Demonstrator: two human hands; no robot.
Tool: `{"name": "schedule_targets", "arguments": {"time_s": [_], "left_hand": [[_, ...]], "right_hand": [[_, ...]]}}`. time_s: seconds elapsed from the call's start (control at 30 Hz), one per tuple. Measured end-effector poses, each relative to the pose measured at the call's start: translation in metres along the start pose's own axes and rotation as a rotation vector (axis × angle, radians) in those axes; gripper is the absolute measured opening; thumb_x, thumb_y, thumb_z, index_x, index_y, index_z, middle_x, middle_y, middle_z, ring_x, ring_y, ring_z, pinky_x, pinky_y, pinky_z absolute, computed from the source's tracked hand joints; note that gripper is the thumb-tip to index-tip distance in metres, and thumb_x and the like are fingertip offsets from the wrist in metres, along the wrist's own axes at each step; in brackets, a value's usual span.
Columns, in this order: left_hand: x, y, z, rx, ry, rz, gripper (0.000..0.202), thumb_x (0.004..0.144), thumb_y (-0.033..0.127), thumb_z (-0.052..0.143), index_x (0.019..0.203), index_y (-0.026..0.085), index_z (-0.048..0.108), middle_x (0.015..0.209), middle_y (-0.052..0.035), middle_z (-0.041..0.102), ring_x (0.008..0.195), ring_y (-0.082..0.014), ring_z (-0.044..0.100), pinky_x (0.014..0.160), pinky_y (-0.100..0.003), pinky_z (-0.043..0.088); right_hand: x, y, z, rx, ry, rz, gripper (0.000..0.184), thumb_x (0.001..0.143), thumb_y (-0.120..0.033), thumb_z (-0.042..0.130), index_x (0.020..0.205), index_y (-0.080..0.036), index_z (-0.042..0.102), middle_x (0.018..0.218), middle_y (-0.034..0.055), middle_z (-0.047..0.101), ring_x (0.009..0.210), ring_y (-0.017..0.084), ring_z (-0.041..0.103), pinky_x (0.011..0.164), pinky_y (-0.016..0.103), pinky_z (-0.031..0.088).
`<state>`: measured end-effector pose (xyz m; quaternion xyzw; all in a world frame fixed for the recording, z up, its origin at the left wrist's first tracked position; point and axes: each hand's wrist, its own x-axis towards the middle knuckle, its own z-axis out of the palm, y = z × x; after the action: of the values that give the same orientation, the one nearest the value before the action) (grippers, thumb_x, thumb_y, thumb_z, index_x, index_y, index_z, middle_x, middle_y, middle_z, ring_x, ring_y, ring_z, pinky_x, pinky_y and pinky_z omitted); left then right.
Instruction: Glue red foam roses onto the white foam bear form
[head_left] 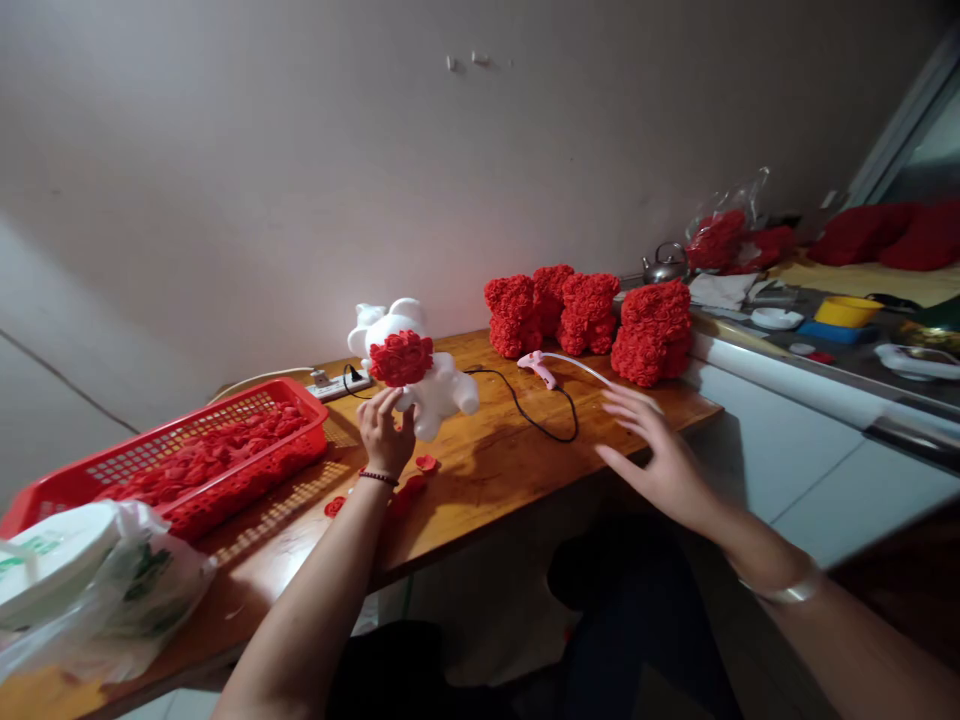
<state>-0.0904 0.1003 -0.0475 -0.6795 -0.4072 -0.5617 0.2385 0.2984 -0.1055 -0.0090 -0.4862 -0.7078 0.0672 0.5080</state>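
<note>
My left hand [386, 430] is closed around the lower side of a white foam bear [442, 385], which it holds tilted above the wooden table. A cluster of red foam roses [401, 358] covers part of the bear's head. With fingers spread and thumb apart, my right hand [652, 450] hovers over the table's right front edge. Just beyond its fingertips lies a pink glue gun [540, 368], a long clear glue stick [577, 367] poking from its back toward my hand. Loose red roses [335, 507] and petals lie below the bear, partly hidden by my left arm.
A red plastic basket [259, 440] full of red roses stands at the left, behind a plastic bag [142, 590] with a white container. Several rose-covered red bears [651, 335] stand at the back right. A black cord [517, 400] loops across the table [480, 490] from a power strip [341, 385].
</note>
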Motion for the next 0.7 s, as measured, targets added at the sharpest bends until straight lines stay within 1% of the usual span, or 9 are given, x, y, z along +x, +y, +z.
{"name": "schedule_targets", "arguments": {"time_s": [0.1,0.17,0.23,0.33,0.4,0.47,0.57,0.63,0.7], "left_hand": [[-0.003,0.003,-0.001,-0.012,-0.016,0.052,0.030,0.093,0.041,0.056,0.110,0.018,0.064,0.104,-0.0158,0.073,0.099,-0.0256,0.068,0.094,-0.042,0.045],[-0.005,0.005,-0.002,-0.012,-0.020,0.063,0.028,0.092,0.042,0.056,0.106,0.019,0.065,0.101,-0.0145,0.073,0.097,-0.0252,0.068,0.093,-0.042,0.046],[-0.007,0.005,-0.003,-0.008,-0.015,0.082,0.027,0.092,0.043,0.057,0.103,0.020,0.066,0.099,-0.0137,0.073,0.096,-0.0250,0.069,0.093,-0.042,0.045],[-0.008,0.005,-0.004,0.009,-0.020,0.110,0.027,0.093,0.044,0.056,0.102,0.020,0.067,0.098,-0.0137,0.074,0.094,-0.0250,0.069,0.092,-0.042,0.045],[-0.007,0.005,-0.004,0.018,-0.042,0.119,0.027,0.094,0.043,0.054,0.102,0.020,0.068,0.098,-0.0142,0.074,0.096,-0.0250,0.069,0.092,-0.041,0.045],[-0.007,0.007,-0.004,0.025,-0.064,0.126,0.027,0.094,0.041,0.054,0.103,0.020,0.069,0.099,-0.0146,0.074,0.097,-0.0250,0.069,0.091,-0.041,0.045],[-0.005,0.008,-0.004,0.038,-0.070,0.140,0.027,0.094,0.039,0.054,0.104,0.020,0.070,0.100,-0.0146,0.075,0.096,-0.0247,0.069,0.091,-0.040,0.045],[-0.004,0.008,-0.004,0.044,-0.054,0.160,0.026,0.095,0.037,0.054,0.106,0.019,0.070,0.101,-0.0148,0.075,0.095,-0.0242,0.070,0.091,-0.040,0.045],[-0.003,0.008,-0.005,0.046,-0.049,0.160,0.026,0.095,0.036,0.054,0.108,0.019,0.070,0.103,-0.0152,0.075,0.096,-0.0241,0.070,0.091,-0.039,0.045]], "right_hand": [[0.086,-0.016,0.069,0.299,-0.085,-0.043,0.079,0.086,-0.052,0.072,0.154,-0.035,0.035,0.163,0.0103,0.036,0.147,0.029,0.045,0.119,0.052,0.043],[0.130,-0.024,0.104,0.458,-0.232,-0.012,0.094,0.082,-0.059,0.074,0.159,-0.034,0.026,0.169,0.0097,0.025,0.154,0.030,0.032,0.121,0.051,0.040],[0.156,-0.027,0.123,0.572,-0.419,0.023,0.096,0.083,-0.065,0.070,0.160,-0.031,0.024,0.170,0.0109,0.023,0.152,0.030,0.037,0.117,0.048,0.044],[0.170,-0.025,0.125,0.445,-0.518,0.043,0.080,0.087,-0.070,0.060,0.152,-0.025,0.044,0.154,0.0145,0.050,0.138,0.033,0.053,0.108,0.047,0.048],[0.168,-0.026,0.115,0.263,-0.486,0.029,0.064,0.087,-0.069,0.061,0.130,-0.022,0.064,0.125,0.0142,0.069,0.119,0.033,0.063,0.099,0.045,0.050],[0.162,-0.030,0.097,0.173,-0.503,-0.009,0.052,0.087,-0.069,0.060,0.096,-0.019,0.072,0.091,0.0097,0.072,0.090,0.025,0.065,0.084,0.039,0.051],[0.142,-0.036,0.049,0.357,-0.532,-0.026,0.058,0.090,-0.072,0.051,0.063,-0.020,0.053,0.061,0.0010,0.050,0.057,0.012,0.045,0.059,0.030,0.042],[0.121,-0.034,0.000,0.535,-0.483,0.107,0.057,0.089,-0.071,0.053,0.061,-0.023,0.041,0.052,-0.0046,0.035,0.046,0.008,0.029,0.046,0.028,0.031],[0.095,-0.026,-0.052,0.561,-0.303,0.204,0.054,0.090,-0.062,0.060,0.061,-0.024,0.036,0.048,-0.0076,0.025,0.040,0.006,0.022,0.041,0.026,0.025]]}}
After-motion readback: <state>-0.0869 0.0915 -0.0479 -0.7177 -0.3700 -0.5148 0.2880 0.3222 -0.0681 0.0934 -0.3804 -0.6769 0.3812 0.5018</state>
